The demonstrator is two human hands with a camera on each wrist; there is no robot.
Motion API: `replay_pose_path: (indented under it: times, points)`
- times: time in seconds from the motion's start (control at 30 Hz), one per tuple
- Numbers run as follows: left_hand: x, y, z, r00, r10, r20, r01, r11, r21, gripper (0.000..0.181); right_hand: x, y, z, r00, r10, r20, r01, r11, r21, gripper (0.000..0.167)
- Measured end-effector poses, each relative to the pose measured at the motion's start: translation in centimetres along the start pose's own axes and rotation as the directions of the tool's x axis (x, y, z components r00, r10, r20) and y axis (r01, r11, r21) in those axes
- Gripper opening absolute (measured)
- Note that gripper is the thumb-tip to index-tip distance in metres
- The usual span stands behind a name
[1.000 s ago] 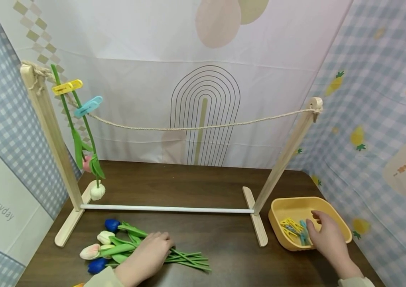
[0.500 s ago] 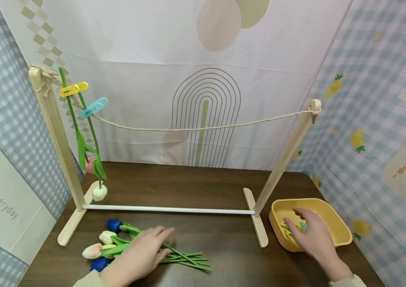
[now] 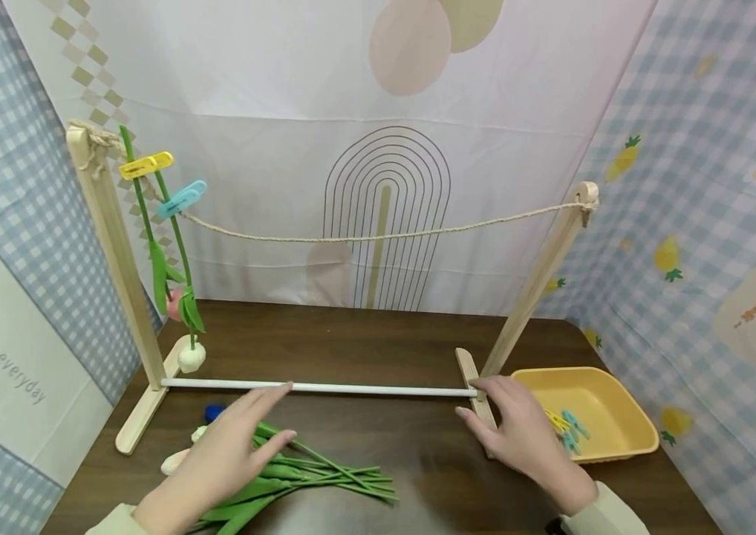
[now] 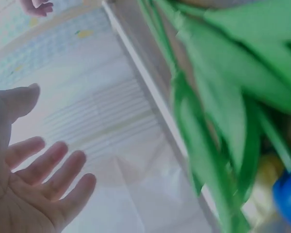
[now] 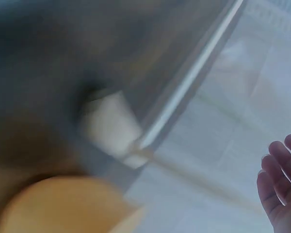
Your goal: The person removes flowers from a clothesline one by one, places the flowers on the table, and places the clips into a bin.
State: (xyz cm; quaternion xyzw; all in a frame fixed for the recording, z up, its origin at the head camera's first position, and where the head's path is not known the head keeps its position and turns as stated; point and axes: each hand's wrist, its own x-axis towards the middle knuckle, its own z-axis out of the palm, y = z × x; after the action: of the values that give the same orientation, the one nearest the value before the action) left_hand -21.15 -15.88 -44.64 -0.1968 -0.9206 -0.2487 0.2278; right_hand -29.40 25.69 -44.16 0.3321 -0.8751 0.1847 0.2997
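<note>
In the head view my left hand (image 3: 220, 453) hovers above a bunch of artificial tulips (image 3: 298, 475), fingers extended, holding nothing. It hides most of the blooms; a blue tulip (image 3: 213, 412) and a pale pink one (image 3: 174, 462) peep out. My right hand (image 3: 518, 431) is in the air left of the yellow basket (image 3: 632, 416), fingers loosely spread and nothing in them. Yellow clothespins (image 3: 557, 422) and blue clothespins (image 3: 572, 431) lie in that basket. Two tulips hang head down from a rope (image 3: 365, 238), one at a yellow clothespin (image 3: 146, 165), the other at a blue clothespin (image 3: 181, 198).
The rope runs between two wooden posts (image 3: 113, 253), and a white rod (image 3: 351, 388) joins their feet low above the dark table (image 3: 351, 342). A printed cloth (image 3: 271, 89) covers the back, with checked cloth (image 3: 705, 186) on the right.
My left hand has lifted off the stems and opened, moving slightly left. My right hand has come out of the basket and moved left, carrying nothing. The view has shifted slightly.
</note>
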Motion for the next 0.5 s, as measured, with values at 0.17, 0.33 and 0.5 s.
replay_pose_path:
  times: [0.17,0.33,0.5]
  points:
    - [1.2,-0.4,-2.4,0.982,0.005,-0.188,-0.014,0.999,-0.046,0.08,4.9,-3.6,0.8,0.987,-0.144,-0.069,0.149,0.986,0.081,0.045]
    - [2.8,-0.6,-4.4,0.907,0.068,-0.417,-0.11,0.991,-0.079,0.073,10.6,-7.3,1.0,0.946,-0.248,-0.207,0.282,0.947,0.155,0.044]
    - [4.4,-0.6,-6.1,0.805,0.142,-0.576,-0.2,0.979,-0.037,0.073,15.9,-11.1,0.4,0.89,-0.314,-0.331,0.389,0.901,0.191,0.042]
